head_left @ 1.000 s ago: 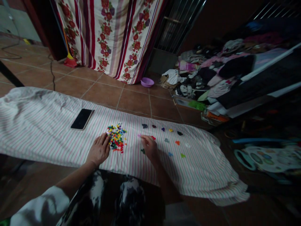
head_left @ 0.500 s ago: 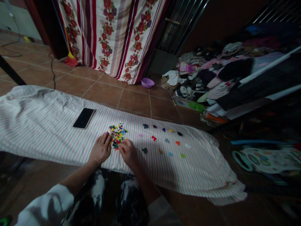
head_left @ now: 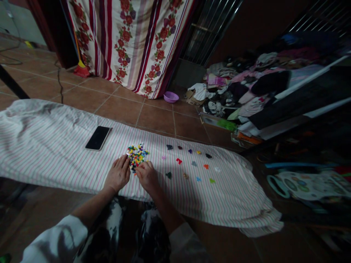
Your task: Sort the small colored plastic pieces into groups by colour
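Observation:
A mixed pile of small coloured pieces (head_left: 138, 155) lies on a striped cloth (head_left: 68, 146). My left hand (head_left: 118, 172) rests flat at the pile's left edge, its fingers stretched out. At the lower right edge of the pile is my right hand (head_left: 146, 175), thumb and fingertips pinched together; anything between them is too small to make out. To the right sit small single-colour clusters in rows, among them a red one (head_left: 178, 160), an orange one (head_left: 205, 166), a dark green one (head_left: 168, 175) and a lime green one (head_left: 212, 180).
A phone (head_left: 98, 138) lies on the cloth left of the pile. Beyond the cloth's far edge, a purple bowl (head_left: 171, 96) stands on the tiled floor near a flowered curtain (head_left: 128, 44). Heaped clothes (head_left: 246, 80) are at the back right.
My right hand has shifted slightly left at the pile's lower edge, fingers still pinched. The left hand stays in place. The view has moved a little.

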Available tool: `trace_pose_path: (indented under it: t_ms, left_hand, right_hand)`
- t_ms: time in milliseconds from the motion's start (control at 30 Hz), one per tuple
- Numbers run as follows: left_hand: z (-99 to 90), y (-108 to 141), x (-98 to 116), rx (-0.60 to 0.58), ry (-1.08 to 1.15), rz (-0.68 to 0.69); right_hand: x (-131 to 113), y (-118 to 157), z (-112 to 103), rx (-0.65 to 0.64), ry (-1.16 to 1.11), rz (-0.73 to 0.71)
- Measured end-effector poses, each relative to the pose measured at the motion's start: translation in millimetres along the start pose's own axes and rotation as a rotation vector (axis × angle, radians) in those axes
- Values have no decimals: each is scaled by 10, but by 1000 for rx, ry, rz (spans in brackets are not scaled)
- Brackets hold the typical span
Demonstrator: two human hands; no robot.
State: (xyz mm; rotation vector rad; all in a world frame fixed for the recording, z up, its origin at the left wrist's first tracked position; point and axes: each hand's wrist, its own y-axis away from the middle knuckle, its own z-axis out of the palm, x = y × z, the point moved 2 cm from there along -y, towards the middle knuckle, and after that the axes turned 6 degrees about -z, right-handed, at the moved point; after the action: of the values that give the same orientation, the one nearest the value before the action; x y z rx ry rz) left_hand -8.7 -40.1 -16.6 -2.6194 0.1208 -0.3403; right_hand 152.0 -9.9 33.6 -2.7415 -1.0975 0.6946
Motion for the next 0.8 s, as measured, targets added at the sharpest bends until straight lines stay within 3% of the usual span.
trace_pose_path:
  t_ms: [367,800]
  left_hand:
    - [-31,-15,28,46,-15,6]
    - [7,0,18,49,19,-7]
  right_hand:
    - [-49,-160,34,-84,150,-105]
    - [-37,-196,48,-94,295,-195]
